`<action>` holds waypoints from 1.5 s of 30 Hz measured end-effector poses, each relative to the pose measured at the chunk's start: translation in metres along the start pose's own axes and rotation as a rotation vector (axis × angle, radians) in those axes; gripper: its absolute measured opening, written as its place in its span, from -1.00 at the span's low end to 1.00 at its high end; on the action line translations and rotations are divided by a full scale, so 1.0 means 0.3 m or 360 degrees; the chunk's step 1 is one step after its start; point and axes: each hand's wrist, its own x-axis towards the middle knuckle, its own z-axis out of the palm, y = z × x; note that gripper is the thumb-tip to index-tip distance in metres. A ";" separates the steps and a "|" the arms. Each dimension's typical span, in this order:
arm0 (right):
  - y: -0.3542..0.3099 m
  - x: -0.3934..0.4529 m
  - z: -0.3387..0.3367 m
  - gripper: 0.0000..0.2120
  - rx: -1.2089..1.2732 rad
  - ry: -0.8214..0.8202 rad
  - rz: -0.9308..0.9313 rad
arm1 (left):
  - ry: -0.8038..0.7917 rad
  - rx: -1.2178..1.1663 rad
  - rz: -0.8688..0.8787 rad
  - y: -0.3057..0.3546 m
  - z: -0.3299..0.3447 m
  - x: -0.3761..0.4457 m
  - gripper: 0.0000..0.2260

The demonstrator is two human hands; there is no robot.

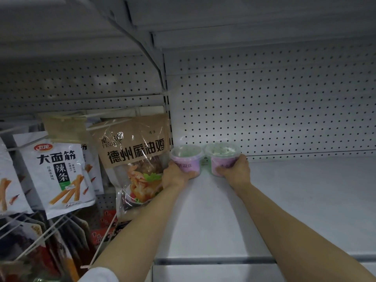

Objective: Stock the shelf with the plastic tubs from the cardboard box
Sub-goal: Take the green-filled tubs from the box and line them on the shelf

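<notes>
Two purple plastic tubs with clear lids stand side by side at the back left of the white shelf (295,200), close to the pegboard wall. My left hand (175,176) grips the left tub (188,159) from its front left. My right hand (236,171) wraps the right tub (221,157) from its front right. Both tubs are upright and a small gap separates them. The cardboard box is out of view.
Left of the shelf, snack bags hang on wire hooks: a brown chicket packet (134,159) right beside the left tub and a white spicy-strip bag (59,176). An upper shelf (244,21) overhangs. The perforated back wall (274,102) stands behind the tubs.
</notes>
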 end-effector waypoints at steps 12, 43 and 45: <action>-0.008 -0.013 -0.023 -0.16 -0.0022 -0.0098 0.0028 | 0.0027 0.0008 0.0033 -0.016 -0.009 0.010 -0.23; -0.079 -0.099 -0.145 -0.24 -0.0063 -0.0306 0.0048 | -0.0025 0.0261 0.0246 -0.013 -0.080 -0.055 -0.41; -0.094 -0.119 -0.159 -0.20 -0.0111 -0.0314 0.0013 | -0.0034 0.0295 0.0299 -0.019 -0.092 -0.071 -0.45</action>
